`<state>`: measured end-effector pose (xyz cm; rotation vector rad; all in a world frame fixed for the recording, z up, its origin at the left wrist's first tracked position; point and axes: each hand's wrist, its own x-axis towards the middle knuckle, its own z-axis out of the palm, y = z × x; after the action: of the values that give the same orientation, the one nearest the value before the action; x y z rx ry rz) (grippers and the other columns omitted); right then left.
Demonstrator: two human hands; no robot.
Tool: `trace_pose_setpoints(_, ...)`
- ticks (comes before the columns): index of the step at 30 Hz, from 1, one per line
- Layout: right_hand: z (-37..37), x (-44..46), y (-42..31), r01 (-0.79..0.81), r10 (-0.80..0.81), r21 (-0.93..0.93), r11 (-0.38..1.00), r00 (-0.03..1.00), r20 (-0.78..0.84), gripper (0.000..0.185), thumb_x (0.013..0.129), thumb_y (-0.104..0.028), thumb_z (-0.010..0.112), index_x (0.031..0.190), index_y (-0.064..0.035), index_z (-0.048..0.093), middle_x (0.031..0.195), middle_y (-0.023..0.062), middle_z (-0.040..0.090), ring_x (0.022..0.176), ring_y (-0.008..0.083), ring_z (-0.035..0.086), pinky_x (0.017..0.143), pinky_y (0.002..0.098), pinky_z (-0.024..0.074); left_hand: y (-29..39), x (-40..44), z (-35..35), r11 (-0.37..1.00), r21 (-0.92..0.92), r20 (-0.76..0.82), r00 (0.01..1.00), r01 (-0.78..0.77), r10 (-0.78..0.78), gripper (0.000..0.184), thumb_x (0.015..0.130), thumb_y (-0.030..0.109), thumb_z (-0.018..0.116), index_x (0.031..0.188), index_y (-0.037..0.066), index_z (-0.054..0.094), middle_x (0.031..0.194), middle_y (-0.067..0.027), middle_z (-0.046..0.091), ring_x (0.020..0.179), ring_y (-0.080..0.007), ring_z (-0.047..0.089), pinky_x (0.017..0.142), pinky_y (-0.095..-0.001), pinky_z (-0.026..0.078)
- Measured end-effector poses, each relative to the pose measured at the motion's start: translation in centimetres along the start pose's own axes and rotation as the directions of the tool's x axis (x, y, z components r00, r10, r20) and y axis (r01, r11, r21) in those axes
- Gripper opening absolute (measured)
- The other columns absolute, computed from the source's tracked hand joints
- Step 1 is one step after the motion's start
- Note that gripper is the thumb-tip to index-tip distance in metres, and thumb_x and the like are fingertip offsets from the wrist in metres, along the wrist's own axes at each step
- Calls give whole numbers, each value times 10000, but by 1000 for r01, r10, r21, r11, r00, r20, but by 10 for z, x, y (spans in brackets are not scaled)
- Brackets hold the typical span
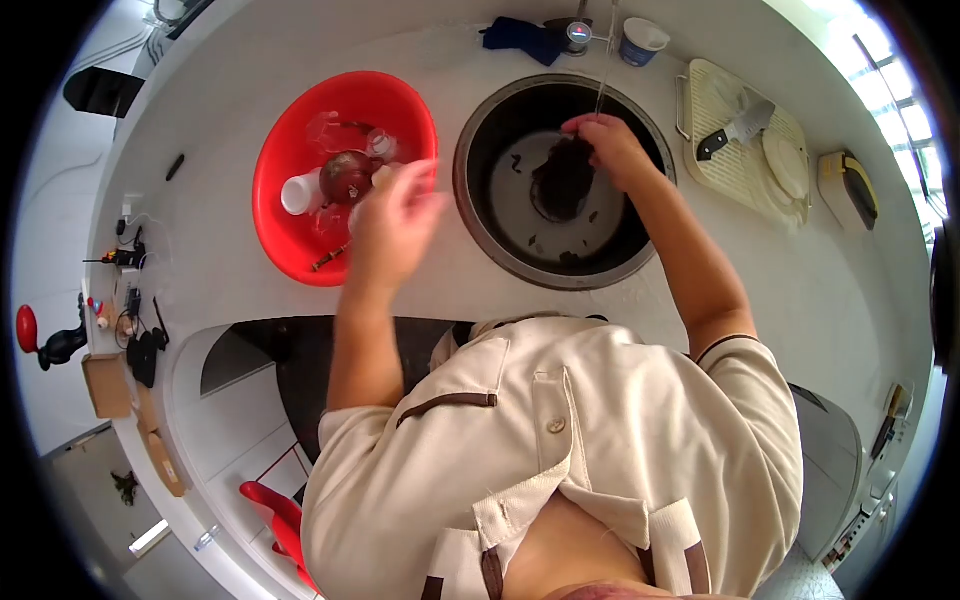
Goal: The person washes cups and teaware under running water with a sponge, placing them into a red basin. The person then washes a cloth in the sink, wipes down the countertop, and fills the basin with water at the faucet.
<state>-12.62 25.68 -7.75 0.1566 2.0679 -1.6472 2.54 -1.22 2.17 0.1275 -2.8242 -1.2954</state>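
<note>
At the sink (470,215), my right hand (606,146) has its fingers closed on a dark brown, ragged-looking clump (563,180) whose kind I cannot make out. A thin stream of water (603,85) runs down beside these fingers. Dark scraps (570,258) lie on the sink's floor. My left hand (402,205) is blurred by motion over the right rim of a red basin (284,130); its fingers look stretched and apart, with nothing visible in them. Inside the basin are a dark red round vessel (347,177), a white cup (298,195), a clear plastic piece (380,145) and a thin metal-like stick (329,258).
Behind the sink are the tap (579,35), a dark blue cloth (524,40) and a blue-and-white tub (642,42). On the right, a draining tray (715,85) bears a knife (738,130) and a pale lid (786,165). A yellow-and-black box (848,190) stands beyond.
</note>
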Motion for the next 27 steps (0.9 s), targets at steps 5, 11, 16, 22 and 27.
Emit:
trace_pose_setpoints(5, 3, -45, -52, 178, -188, 261, 949, 982, 14, 254, 801, -148, 497, 983, -77, 659, 906, -1, 595, 765, 87, 493, 646, 238, 403, -13, 86, 157, 898, 40, -118, 890, -439, 440, 546, 807, 102, 654, 1310, 97, 443, 1173, -110, 548, 1040, -177, 547, 818, -310, 484)
trace_pose_setpoints(11, -20, -31, -5, 121, -72, 489, 864, 990, -118, 301, 879, -279, 537, 1102, -85, 592, 981, 38, 561, 823, 151, 515, 745, 312, 447, 9, 125, 183, 561, -738, 407, 910, 376, -74, 408, 799, 47, 563, 1195, 69, 469, 1066, -85, 571, 949, -188, 563, 788, -304, 468)
trace_pose_setpoints(16, -19, -9, 41, -217, 200, 679, 702, 974, 105, 489, 921, -482, 466, 1274, -145, 455, 1255, 81, 487, 1064, 282, 502, 838, 544, 417, 6, 141, 183, 752, -629, 316, 949, 195, 19, 498, 751, 33, 581, 1231, 51, 450, 1080, -107, 552, 983, -204, 545, 834, -312, 452)
trace_pose_setpoints(22, 13, -4, 15, -133, 64, 845, 519, 991, 117, 452, 907, -469, 465, 1219, -144, 495, 1219, 93, 519, 1092, 291, 498, 878, 567, 387, 0, 143, 190, 919, -159, 69, 925, -360, 374, 767, 590, 352, 827, 1197, 22, 495, 1132, -177, 503, 1081, -315, 503, 907, -387, 439)
trace_pose_setpoints(27, 30, 8, -6, -115, 140, 839, 532, 989, 48, 403, 894, -432, 493, 1149, -125, 547, 1204, 91, 536, 1086, 263, 500, 890, 475, 411, -7, 147, 188, 961, -172, -102, 974, -219, 203, 593, 747, 538, 640, 1088, 53, 621, 1073, -214, 621, 1018, -347, 587, 875, -395, 455)
